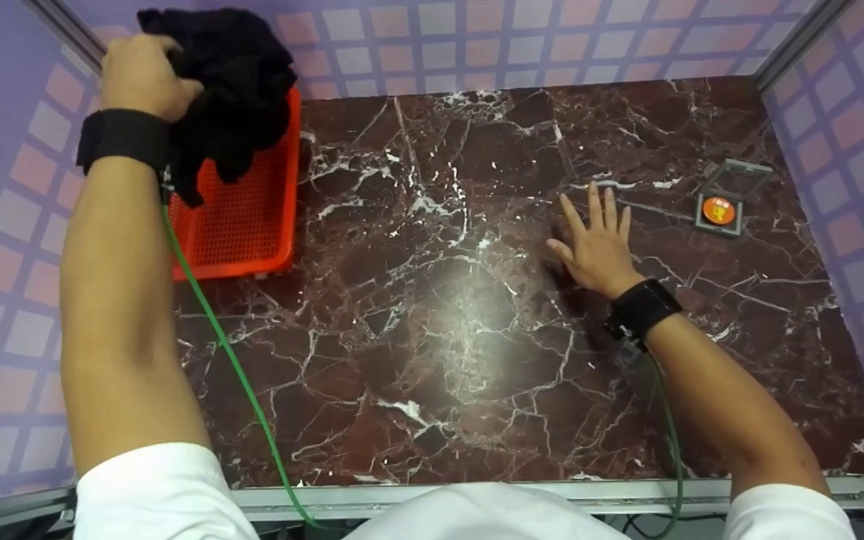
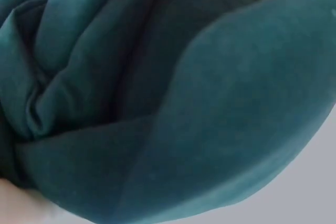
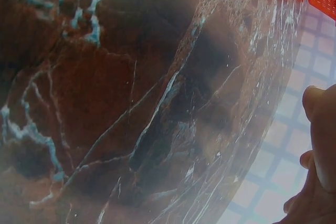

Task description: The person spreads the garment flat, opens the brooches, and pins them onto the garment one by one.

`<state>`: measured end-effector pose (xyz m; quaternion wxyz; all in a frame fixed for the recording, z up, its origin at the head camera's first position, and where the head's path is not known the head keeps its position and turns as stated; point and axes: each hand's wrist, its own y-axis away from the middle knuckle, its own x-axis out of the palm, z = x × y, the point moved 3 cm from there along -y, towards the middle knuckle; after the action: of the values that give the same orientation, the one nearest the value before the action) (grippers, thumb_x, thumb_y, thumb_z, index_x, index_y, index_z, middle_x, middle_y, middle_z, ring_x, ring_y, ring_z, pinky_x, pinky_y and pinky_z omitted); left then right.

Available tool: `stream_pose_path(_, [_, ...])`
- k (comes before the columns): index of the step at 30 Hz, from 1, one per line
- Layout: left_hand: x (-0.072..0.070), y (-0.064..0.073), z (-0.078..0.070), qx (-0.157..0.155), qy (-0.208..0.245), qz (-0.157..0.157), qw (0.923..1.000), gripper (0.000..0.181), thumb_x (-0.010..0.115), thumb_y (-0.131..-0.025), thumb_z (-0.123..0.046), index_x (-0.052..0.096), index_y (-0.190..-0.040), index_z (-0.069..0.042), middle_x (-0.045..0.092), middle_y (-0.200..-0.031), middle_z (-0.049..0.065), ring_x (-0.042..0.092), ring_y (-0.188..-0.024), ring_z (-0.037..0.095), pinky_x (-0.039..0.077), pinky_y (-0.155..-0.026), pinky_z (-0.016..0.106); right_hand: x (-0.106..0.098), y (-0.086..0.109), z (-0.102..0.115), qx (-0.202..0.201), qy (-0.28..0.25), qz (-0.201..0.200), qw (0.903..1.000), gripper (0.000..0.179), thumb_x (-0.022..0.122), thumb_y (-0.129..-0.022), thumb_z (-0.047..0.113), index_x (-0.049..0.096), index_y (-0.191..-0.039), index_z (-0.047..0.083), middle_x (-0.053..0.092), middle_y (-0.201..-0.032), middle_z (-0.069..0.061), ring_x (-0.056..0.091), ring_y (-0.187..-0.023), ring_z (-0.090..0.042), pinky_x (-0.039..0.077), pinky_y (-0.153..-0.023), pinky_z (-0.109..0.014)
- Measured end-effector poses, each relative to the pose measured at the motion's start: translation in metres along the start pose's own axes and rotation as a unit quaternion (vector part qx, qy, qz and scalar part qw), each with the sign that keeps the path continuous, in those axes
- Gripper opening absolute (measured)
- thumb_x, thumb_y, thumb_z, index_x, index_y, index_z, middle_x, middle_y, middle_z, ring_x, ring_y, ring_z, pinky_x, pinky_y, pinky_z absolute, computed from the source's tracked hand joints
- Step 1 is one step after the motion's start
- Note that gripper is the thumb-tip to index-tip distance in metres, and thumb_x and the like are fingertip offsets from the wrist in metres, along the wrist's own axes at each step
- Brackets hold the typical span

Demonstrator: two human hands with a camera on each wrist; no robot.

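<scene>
At the upper left, my left hand (image 1: 143, 75) grips a bunched black cloth (image 1: 233, 75) by its near-left side. The cloth hangs in folds over the far end of a red plastic basket (image 1: 241, 217). In the left wrist view the dark cloth (image 2: 157, 103) fills most of the picture, with a blurred bit of my left hand (image 2: 21, 203) in the corner. My right hand (image 1: 595, 247) is spread with straight fingers over the marble-patterned table (image 1: 432, 315), holding nothing. Part of the right hand (image 3: 320, 145) shows at the edge of the right wrist view.
Right of my right hand lies a small open clear-lidded case (image 1: 732, 169) with a round orange piece (image 1: 718, 211) in it. Checked panels (image 1: 432, 45) wall the table at the back and sides. A green cable (image 1: 237, 367) runs from the left wrist across the table's left side.
</scene>
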<state>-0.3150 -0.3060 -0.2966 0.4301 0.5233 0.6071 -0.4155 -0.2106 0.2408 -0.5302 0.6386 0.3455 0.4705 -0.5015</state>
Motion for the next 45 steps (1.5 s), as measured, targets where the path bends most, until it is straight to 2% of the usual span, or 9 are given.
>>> stream_pose_path(4, [0.001, -0.007, -0.043, 0.038, 0.003, -0.020, 0.9991, 0.050, 0.061, -0.092, -0.018, 0.058, -0.138, 0.001, 0.054, -0.138, 0.030, 0.044, -0.131, 0.051, 0.032, -0.112, 0.056, -0.001, 0.000, -0.002, 0.005, 0.004, -0.002, 1.0000, 0.073, 0.054, -0.102, 0.041, 0.023, -0.160, 0.011, 0.000, -0.164, -0.030, -0.003, -0.149, -0.051, -0.003, -0.113, -0.071])
stream_pose_path(11, [0.026, -0.017, -0.113, 0.094, 0.007, -0.017, 0.9954, 0.045, 0.064, -0.090, -0.019, 0.065, -0.132, -0.005, 0.061, -0.133, 0.024, 0.052, -0.125, 0.048, 0.038, -0.107, 0.056, 0.000, 0.001, -0.004, 0.016, 0.002, 0.005, 0.9999, 0.074, 0.054, -0.102, 0.044, 0.022, -0.161, 0.012, -0.002, -0.164, -0.029, -0.005, -0.150, -0.049, -0.005, -0.114, -0.070])
stream_pose_path(16, [0.049, -0.018, -0.149, 0.137, 0.021, -0.010, 0.9903, 0.041, 0.066, -0.087, -0.016, 0.068, -0.127, -0.004, 0.065, -0.128, 0.021, 0.055, -0.121, 0.045, 0.040, -0.105, 0.054, -0.001, 0.003, -0.006, 0.024, 0.002, 0.007, 0.9997, 0.074, 0.053, -0.102, 0.044, 0.021, -0.161, 0.013, -0.005, -0.164, -0.028, -0.006, -0.150, -0.049, -0.005, -0.114, -0.070])
stream_pose_path(20, [0.069, -0.013, -0.171, 0.150, 0.040, -0.002, 0.9879, 0.038, 0.067, -0.087, -0.014, 0.070, -0.124, -0.006, 0.066, -0.127, 0.018, 0.058, -0.120, 0.042, 0.043, -0.104, 0.053, 0.000, 0.003, -0.007, 0.022, 0.009, 0.005, 0.9997, 0.074, 0.053, -0.102, 0.045, 0.021, -0.161, 0.013, -0.004, -0.164, -0.029, -0.005, -0.149, -0.050, -0.002, -0.113, -0.071])
stream_pose_path(23, [0.086, -0.007, -0.188, 0.159, 0.037, 0.009, 0.9866, 0.039, 0.068, -0.087, -0.015, 0.070, -0.125, -0.009, 0.065, -0.129, 0.017, 0.059, -0.119, 0.040, 0.045, -0.101, 0.053, 0.001, 0.002, -0.009, 0.022, 0.010, 0.005, 0.9997, 0.075, 0.054, -0.101, 0.045, 0.022, -0.161, 0.012, -0.003, -0.164, -0.029, -0.005, -0.149, -0.050, -0.004, -0.113, -0.071])
stream_pose_path(27, [0.113, 0.003, -0.209, 0.172, 0.025, 0.032, 0.9842, 0.040, 0.070, -0.089, -0.017, 0.068, -0.128, -0.012, 0.064, -0.130, 0.015, 0.060, -0.118, 0.040, 0.048, -0.098, 0.053, 0.002, 0.001, -0.009, 0.026, 0.013, 0.010, 0.9995, 0.076, 0.053, -0.101, 0.046, 0.021, -0.161, 0.013, -0.005, -0.164, -0.028, -0.007, -0.150, -0.049, -0.006, -0.113, -0.070])
stream_pose_path(33, [0.157, 0.017, -0.229, 0.190, 0.009, 0.079, 0.9786, 0.041, 0.072, -0.091, -0.021, 0.065, -0.131, -0.014, 0.062, -0.131, 0.013, 0.060, -0.117, 0.039, 0.048, -0.100, 0.050, 0.005, -0.002, -0.006, 0.020, 0.013, 0.020, 0.9995, 0.076, 0.052, -0.102, 0.047, 0.018, -0.162, 0.014, -0.007, -0.165, -0.027, -0.009, -0.150, -0.048, -0.006, -0.113, -0.070])
stream_pose_path(36, [0.171, 0.020, -0.234, 0.198, 0.008, 0.076, 0.9772, 0.040, 0.072, -0.091, -0.022, 0.065, -0.131, -0.015, 0.062, -0.130, 0.013, 0.061, -0.115, 0.040, 0.049, -0.098, 0.050, 0.004, -0.001, -0.006, 0.019, 0.017, 0.016, 0.9995, 0.076, 0.053, -0.102, 0.046, 0.019, -0.162, 0.014, -0.006, -0.165, -0.027, -0.007, -0.150, -0.048, -0.005, -0.113, -0.070])
stream_pose_path(45, [0.201, 0.030, -0.242, 0.220, 0.012, 0.062, 0.9735, 0.037, 0.072, -0.089, -0.020, 0.066, -0.125, -0.015, 0.063, -0.125, 0.013, 0.064, -0.108, 0.041, 0.052, -0.092, 0.051, 0.002, 0.002, -0.007, 0.014, 0.019, 0.010, 0.9997, 0.075, 0.054, -0.101, 0.046, 0.022, -0.161, 0.013, -0.003, -0.165, -0.027, -0.006, -0.149, -0.050, -0.004, -0.113, -0.071])
